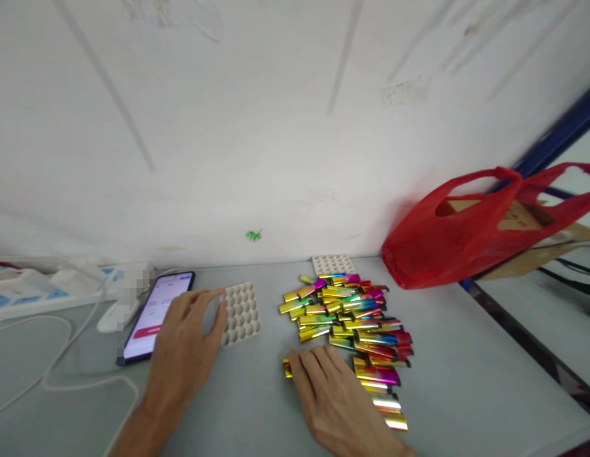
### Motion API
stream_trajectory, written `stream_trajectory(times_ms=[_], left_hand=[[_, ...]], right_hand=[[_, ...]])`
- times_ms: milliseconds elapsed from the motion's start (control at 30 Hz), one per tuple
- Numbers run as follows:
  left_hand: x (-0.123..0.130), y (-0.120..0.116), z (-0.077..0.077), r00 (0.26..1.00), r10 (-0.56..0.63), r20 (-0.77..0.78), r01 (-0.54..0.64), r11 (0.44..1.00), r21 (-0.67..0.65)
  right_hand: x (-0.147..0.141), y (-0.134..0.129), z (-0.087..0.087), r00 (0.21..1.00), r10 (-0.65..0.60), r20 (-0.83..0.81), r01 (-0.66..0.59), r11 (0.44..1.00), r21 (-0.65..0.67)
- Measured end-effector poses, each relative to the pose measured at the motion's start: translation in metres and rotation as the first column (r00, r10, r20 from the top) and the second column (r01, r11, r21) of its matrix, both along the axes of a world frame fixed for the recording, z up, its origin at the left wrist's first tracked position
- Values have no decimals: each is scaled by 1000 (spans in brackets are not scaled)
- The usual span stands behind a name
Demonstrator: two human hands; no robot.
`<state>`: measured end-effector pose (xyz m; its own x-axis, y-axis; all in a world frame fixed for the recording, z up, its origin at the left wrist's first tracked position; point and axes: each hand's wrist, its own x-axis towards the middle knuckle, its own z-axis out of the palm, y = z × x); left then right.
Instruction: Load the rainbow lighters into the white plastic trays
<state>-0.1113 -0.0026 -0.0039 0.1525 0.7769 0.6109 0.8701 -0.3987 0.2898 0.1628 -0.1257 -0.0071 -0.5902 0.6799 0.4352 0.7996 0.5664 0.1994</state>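
My left hand (187, 330) is at the left edge of a small pale tray (242, 314) with rows of round pits. Its thumb and index finger pinch that edge, and the tray lies flat on the grey table. My right hand (328, 397) curls palm down over a shiny gold tube (287, 368), shaped like a lighter. Only the tube's left end shows; the fingers hide the rest. Just beyond and beside this hand spreads a pile of similar metallic tubes (342, 309), gold shading to green, blue, red and purple, with dark tips.
A second pitted tray (333, 264) lies behind the pile by the white wall. At the left are a lit phone (156, 311), a white power strip (37, 295) and loose cables. A red plastic bag (447, 244) with cardboard inside stands at the right near the table edge.
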Motion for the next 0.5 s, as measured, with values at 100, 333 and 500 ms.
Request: stream_trajectory(times_ms=[100,333,500], left_hand=[[-3,-1,-4,1000,1,4,0,1000,-8],[-1,2,-11,1000,-11,-11,10,1000,-23],[0,1,-9,999,-39,-30,39,999,-6]], right_hand=[[1,0,-2,1000,5,2,-5,1000,5],[0,6,-1,998,50,-28,-50,999,-17],[2,6,-4,996,66,-67,-68,997,-38]])
